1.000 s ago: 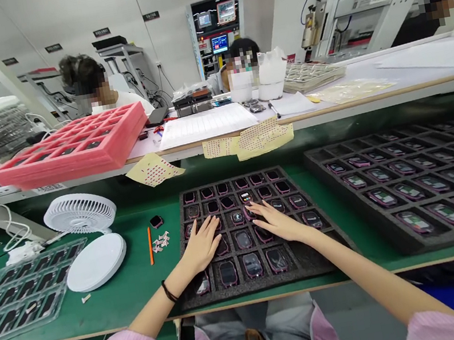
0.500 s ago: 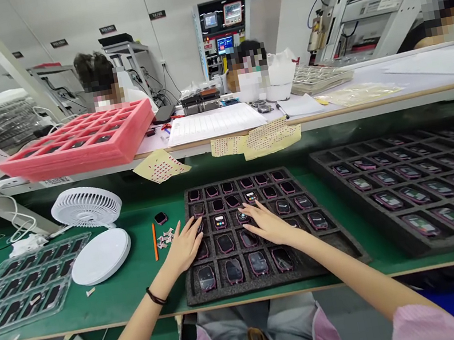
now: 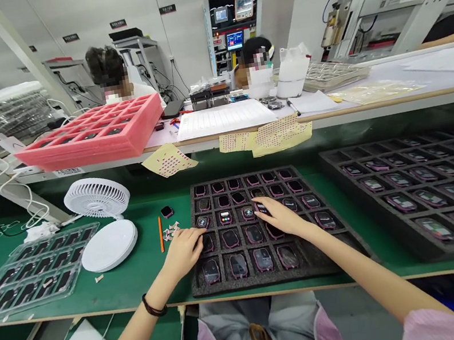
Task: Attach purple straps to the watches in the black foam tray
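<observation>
Head view: clear blister tray (image 3: 39, 271) is sitting far left on the green surface (image 3: 133, 284). My left hand (image 3: 184, 251) is resting over the black foam tray (image 3: 313, 270), fingers (image 3: 194, 234) narrow, can't tell if they're holding anything. My right hand (image 3: 280, 216) is working mid-tray, fingers (image 3: 272, 209) narrow on a smartwatch (image 3: 261, 207) near its pocket, can't tell if gripping. Judging it light, stiff, slick, with a fragile screen: I'm taking hold by the magenta-edged sides. Second foam tray (image 3: 442, 257) is lying far right, carrying more units.
</observation>
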The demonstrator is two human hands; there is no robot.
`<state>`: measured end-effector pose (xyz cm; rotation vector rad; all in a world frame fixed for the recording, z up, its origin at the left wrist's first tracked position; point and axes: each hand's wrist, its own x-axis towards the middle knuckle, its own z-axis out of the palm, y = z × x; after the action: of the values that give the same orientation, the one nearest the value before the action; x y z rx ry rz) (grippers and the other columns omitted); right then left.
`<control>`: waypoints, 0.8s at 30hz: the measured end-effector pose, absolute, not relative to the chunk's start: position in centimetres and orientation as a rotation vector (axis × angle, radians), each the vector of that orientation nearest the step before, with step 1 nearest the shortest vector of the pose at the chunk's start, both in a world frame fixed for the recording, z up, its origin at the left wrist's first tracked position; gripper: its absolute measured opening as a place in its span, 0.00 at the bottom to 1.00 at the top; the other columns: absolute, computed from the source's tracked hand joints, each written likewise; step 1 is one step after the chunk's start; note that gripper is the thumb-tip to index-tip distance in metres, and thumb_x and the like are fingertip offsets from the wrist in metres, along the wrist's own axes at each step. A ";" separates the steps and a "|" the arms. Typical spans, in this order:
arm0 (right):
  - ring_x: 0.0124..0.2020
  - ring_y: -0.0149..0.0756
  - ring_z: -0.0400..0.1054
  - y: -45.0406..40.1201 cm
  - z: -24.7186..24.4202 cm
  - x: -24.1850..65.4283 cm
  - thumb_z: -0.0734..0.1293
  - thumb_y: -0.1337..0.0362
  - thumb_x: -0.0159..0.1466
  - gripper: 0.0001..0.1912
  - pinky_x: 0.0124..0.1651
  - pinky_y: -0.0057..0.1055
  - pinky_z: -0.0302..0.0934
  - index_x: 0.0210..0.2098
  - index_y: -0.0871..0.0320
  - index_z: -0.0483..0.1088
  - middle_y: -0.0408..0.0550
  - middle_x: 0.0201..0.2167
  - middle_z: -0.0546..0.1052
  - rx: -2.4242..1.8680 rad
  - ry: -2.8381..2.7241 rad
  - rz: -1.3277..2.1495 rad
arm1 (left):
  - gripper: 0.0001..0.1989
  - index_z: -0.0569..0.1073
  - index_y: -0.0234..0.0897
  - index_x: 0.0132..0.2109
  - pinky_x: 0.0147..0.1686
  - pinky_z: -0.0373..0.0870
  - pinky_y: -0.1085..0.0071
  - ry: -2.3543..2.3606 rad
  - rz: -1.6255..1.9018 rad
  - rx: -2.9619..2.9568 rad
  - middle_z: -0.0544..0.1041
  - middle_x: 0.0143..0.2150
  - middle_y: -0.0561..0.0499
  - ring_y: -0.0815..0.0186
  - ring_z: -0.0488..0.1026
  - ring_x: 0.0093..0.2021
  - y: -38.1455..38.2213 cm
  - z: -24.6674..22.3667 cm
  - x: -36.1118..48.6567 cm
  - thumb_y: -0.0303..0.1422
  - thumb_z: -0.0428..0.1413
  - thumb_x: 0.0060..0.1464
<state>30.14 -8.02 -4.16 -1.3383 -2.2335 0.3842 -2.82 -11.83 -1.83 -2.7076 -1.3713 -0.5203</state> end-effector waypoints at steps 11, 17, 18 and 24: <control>0.46 0.53 0.68 -8.5 -3.6 28.6 0.55 0.60 0.68 0.16 0.52 0.51 0.60 0.45 0.62 0.68 0.61 0.41 0.76 -1.469 -2.395 -0.088 | 0.25 0.49 0.35 0.67 0.62 0.53 0.54 -1.424 -0.329 -2.703 0.60 0.65 0.42 0.57 0.54 0.66 -9.0 -3.3 -2.6 0.38 0.35 0.66; 0.63 0.47 0.56 -8.9 -4.0 27.7 0.53 0.57 0.69 0.22 0.66 0.53 0.45 0.58 0.60 0.60 0.57 0.59 0.67 -1.291 -2.453 0.112 | 0.24 0.51 0.35 0.66 0.62 0.51 0.48 -1.325 -0.246 -2.725 0.59 0.66 0.44 0.54 0.53 0.67 -9.1 -3.3 -2.8 0.36 0.33 0.66; 0.64 0.47 0.55 -9.1 -4.1 27.7 0.53 0.56 0.69 0.23 0.66 0.54 0.44 0.58 0.61 0.60 0.58 0.59 0.67 -1.291 -2.449 0.160 | 0.24 0.53 0.36 0.66 0.62 0.51 0.47 -1.309 -0.239 -2.725 0.60 0.66 0.44 0.53 0.54 0.66 -9.4 -3.1 -2.9 0.36 0.34 0.66; 0.57 0.41 0.66 -10.8 -3.1 29.0 0.53 0.57 0.69 0.19 0.67 0.52 0.42 0.54 0.56 0.63 0.52 0.51 0.75 -1.189 -2.379 0.331 | 0.20 0.62 0.37 0.61 0.60 0.56 0.53 -1.297 -0.322 -2.709 0.74 0.53 0.44 0.58 0.69 0.54 -11.9 -1.1 -3.6 0.34 0.39 0.65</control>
<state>29.00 -10.79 -3.10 -1.1893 -2.3793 0.3313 -3.60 -11.90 -1.10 -2.7091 -1.2967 -0.3217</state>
